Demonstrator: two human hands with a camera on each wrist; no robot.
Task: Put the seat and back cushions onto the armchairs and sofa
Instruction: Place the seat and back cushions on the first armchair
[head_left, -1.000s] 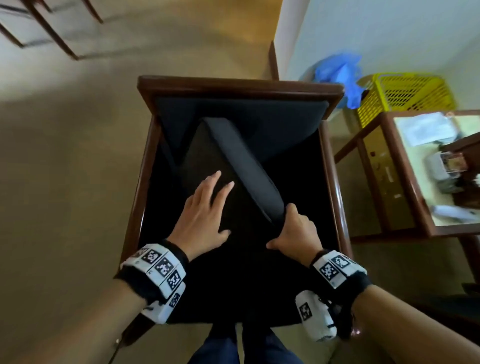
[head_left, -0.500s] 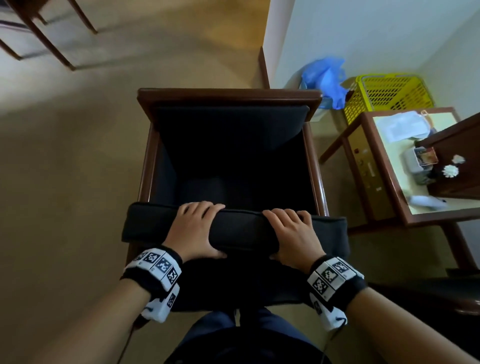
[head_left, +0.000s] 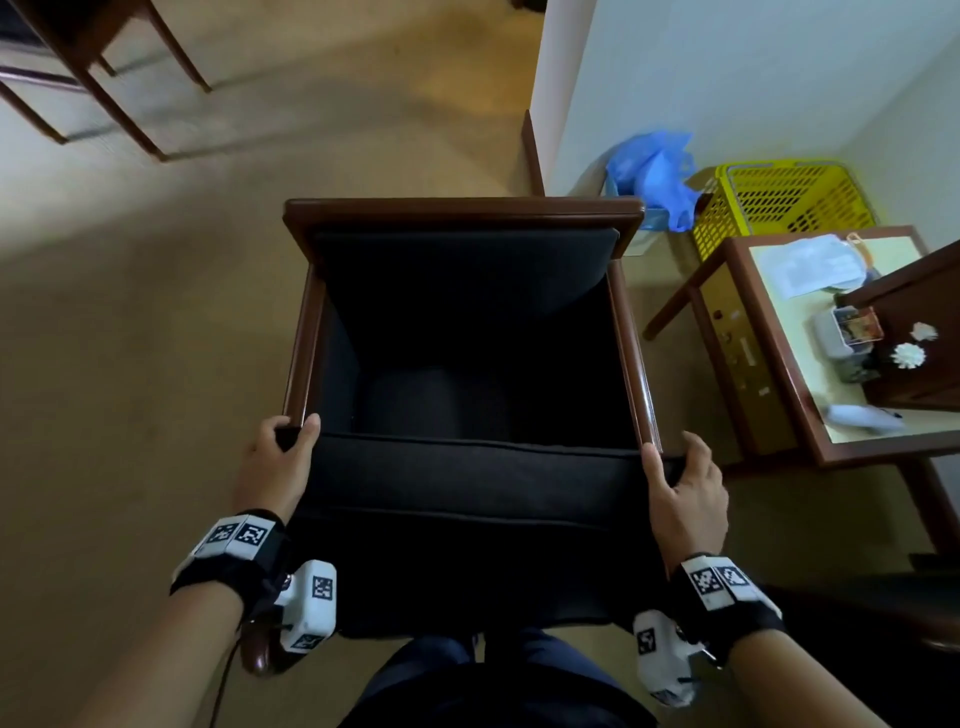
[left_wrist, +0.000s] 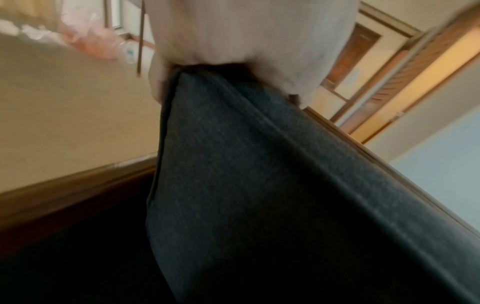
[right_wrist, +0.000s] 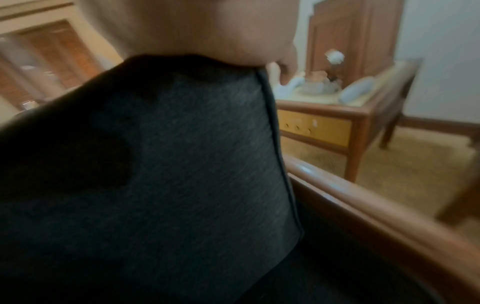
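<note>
You now hold the dark cushion (head_left: 467, 499) by its two ends: your left hand (head_left: 278, 467) is wrapped round the left end, thumb on top and fingers curled over the corner, and your right hand (head_left: 683, 499) clamps the right end the same way. Half a second ago both hands sat close together on the middle of the cushion's top edge; since then they have slid outward to the ends, and they are now well apart, each just beside the front of an armrest of the armchair (head_left: 462, 213). A second ago the cushion stood tilted on a corner inside the chair, with your left hand flat on it; now it lies level across the front of the chair, spanning from one wooden arm to the other, its piped edge facing up. The seat well behind it is dark, and the back cushion (head_left: 462, 265) stands against the chair back as before. In the left wrist view your fingers (left_wrist: 249, 37) pinch the cushion's corner; in the right wrist view the cushion's end sits close against the wooden arm. The side table (head_left: 779, 415), the yellow basket (head_left: 789, 208) and the blue bag (head_left: 652, 176) stay to the right of the chair
</note>
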